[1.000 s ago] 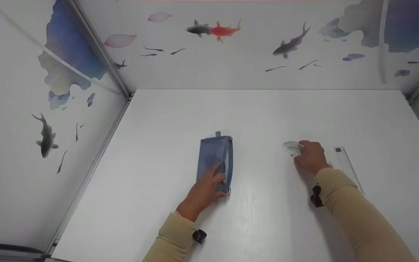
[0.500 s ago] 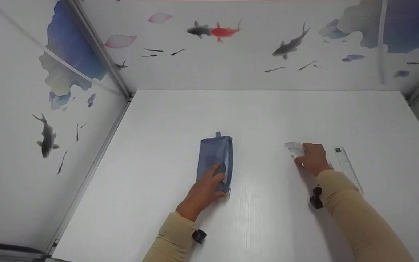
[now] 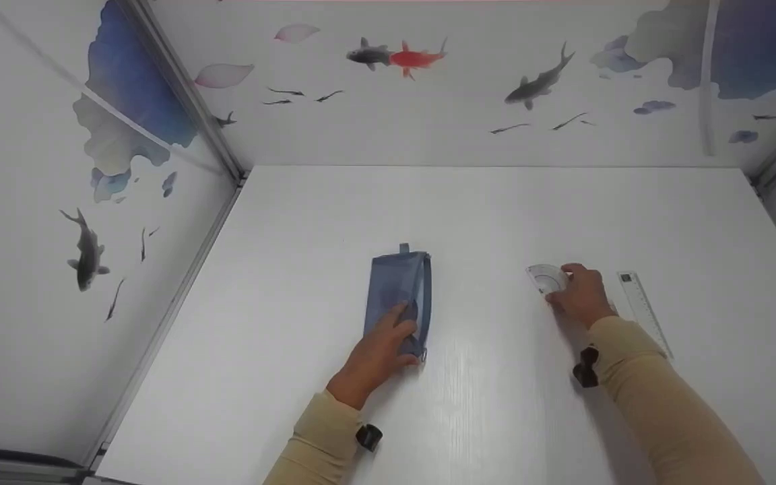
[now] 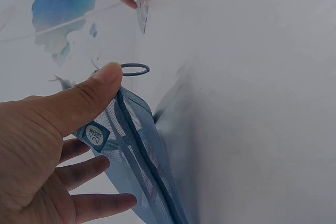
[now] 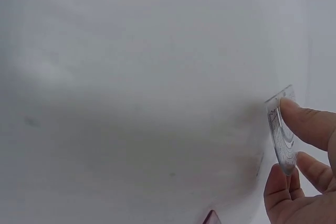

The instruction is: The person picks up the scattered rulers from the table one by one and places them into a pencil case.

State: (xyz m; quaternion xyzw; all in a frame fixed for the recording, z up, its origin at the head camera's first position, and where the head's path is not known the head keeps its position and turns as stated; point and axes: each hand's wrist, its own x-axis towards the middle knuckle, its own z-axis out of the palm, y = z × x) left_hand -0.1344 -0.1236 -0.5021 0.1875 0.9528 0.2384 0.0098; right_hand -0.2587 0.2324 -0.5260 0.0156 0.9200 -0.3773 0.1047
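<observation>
A blue mesh pencil case (image 3: pixel 395 276) lies on the white table, its zipper along the right side. My left hand (image 3: pixel 374 353) holds its near end, thumb by the zipper's ring pull (image 4: pixel 135 70). In the left wrist view the thumb lies on the case's corner beside a small label (image 4: pixel 94 135), with the other fingers spread below. To the right, my right hand (image 3: pixel 580 294) pinches a clear plastic protractor (image 3: pixel 545 277) between thumb and fingers. The right wrist view shows the protractor (image 5: pixel 282 137) tilted up on edge; fingers hide part of it.
A clear ruler (image 3: pixel 642 310) lies right of my right hand, partly covered by the sleeve. A pinkish pointed corner (image 5: pixel 212 217) shows at the bottom of the right wrist view. Printed walls (image 3: pixel 388 135) border the table at the back and left.
My right hand has shifted slightly to the right and toward me with the protractor, and more of the protractor shows. My left hand and the pencil case have stayed put.
</observation>
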